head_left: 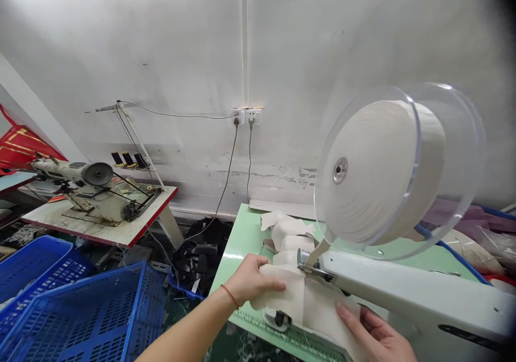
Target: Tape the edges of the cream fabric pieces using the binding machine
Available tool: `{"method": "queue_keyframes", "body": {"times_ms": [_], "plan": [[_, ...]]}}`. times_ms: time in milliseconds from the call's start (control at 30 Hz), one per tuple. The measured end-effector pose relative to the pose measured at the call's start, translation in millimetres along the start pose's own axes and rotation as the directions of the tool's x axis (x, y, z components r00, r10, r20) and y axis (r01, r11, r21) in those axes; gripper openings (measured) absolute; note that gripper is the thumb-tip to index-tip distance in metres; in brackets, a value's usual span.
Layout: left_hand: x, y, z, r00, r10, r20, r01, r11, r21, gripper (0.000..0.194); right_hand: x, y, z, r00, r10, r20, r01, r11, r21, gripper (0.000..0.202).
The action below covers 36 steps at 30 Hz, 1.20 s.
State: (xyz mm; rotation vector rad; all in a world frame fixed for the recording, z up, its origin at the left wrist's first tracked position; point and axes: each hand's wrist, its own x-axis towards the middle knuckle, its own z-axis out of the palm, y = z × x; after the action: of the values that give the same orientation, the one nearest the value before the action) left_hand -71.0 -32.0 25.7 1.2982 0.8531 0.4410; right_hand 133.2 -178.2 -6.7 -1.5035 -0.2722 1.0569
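A cream fabric piece (316, 303) with a seam down its middle stretches between my two hands at the front of a white sewing machine (387, 281). My left hand (256, 281) pinches its left part, thumb on top. Lower right, my right hand (374, 330) grips the other end, thumb above and fingers curled beneath. Cream tape (318, 253) runs down from a large roll (374, 174) between clear discs into a metal tape guide (310, 265) just above the fabric. Behind the guide, several more cream pieces (288, 233) lie in a row. The needle area is hidden.
The green machine table (237, 244) carries a ruler strip (262, 321) along its front edge. Blue crates (100, 313) stand on the floor at left, below another sewing machine (100, 190). Plastic-wrapped material (479, 233) lies at right. Cords hang from wall sockets (245, 116).
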Motion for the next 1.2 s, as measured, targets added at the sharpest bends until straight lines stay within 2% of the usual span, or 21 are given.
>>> {"method": "queue_keyframes", "body": {"times_ms": [100,200,400,500,667,767,833,867,933,1000,1033,1100,1200], "plan": [[15.7,-10.2,0.8,0.996,-0.048,0.077,0.054,0.995,-0.083,0.053,1.2,0.3,11.1,0.995,0.074,-0.060,-0.064,0.987,0.147,0.061],[24.1,-15.1,-3.0,0.989,-0.071,0.127,0.088,0.987,-0.132,0.056,0.6,-2.5,17.8,0.992,0.099,-0.072,-0.082,0.974,0.211,0.063],[42.2,-20.8,-9.5,0.977,-0.070,0.201,0.108,0.977,-0.183,0.052,16.6,-4.0,18.7,0.990,0.040,-0.132,-0.014,0.981,0.191,0.063],[52.2,-21.5,-7.7,0.972,-0.089,0.217,0.141,0.962,-0.234,0.059,30.4,-1.0,20.3,0.989,0.015,-0.148,0.021,0.971,0.239,0.062],[61.7,-28.1,-0.5,0.977,-0.113,0.179,0.147,0.971,-0.189,0.068,37.8,-0.2,25.6,0.988,0.059,-0.142,-0.014,0.955,0.296,0.053],[61.0,-25.7,-4.2,0.996,-0.050,0.074,0.057,0.994,-0.096,0.070,31.4,0.1,26.0,0.989,0.085,-0.117,-0.046,0.951,0.307,0.051],[56.9,-16.2,-10.5,0.999,0.041,0.007,-0.041,0.999,-0.029,0.070,26.4,1.8,24.7,0.990,0.117,-0.076,-0.086,0.943,0.321,0.052],[54.0,-9.7,-13.8,0.994,0.106,0.026,-0.107,0.994,0.031,0.069,24.3,2.8,23.9,0.989,0.137,-0.054,-0.112,0.940,0.324,0.053],[48.2,4.5,-18.6,0.955,0.221,0.199,-0.257,0.950,0.179,0.067,21.6,4.8,22.4,0.983,0.184,-0.021,-0.167,0.931,0.325,0.053],[44.4,15.9,-19.7,0.871,0.242,0.427,-0.388,0.873,0.295,0.070,21.2,6.0,21.2,0.978,0.207,-0.004,-0.193,0.921,0.339,0.055],[43.8,19.6,-19.1,0.837,0.224,0.499,-0.424,0.842,0.333,0.073,21.8,6.5,20.6,0.979,0.202,0.007,-0.191,0.918,0.348,0.056],[45.0,22.9,-16.5,0.821,0.182,0.541,-0.433,0.817,0.382,0.077,24.1,7.5,19.2,0.982,0.189,0.024,-0.185,0.913,0.365,0.055],[50.1,21.3,-11.8,0.827,0.154,0.540,-0.428,0.796,0.428,0.075,28.5,10.0,16.7,0.983,0.182,0.028,-0.180,0.914,0.364,0.050]]}}
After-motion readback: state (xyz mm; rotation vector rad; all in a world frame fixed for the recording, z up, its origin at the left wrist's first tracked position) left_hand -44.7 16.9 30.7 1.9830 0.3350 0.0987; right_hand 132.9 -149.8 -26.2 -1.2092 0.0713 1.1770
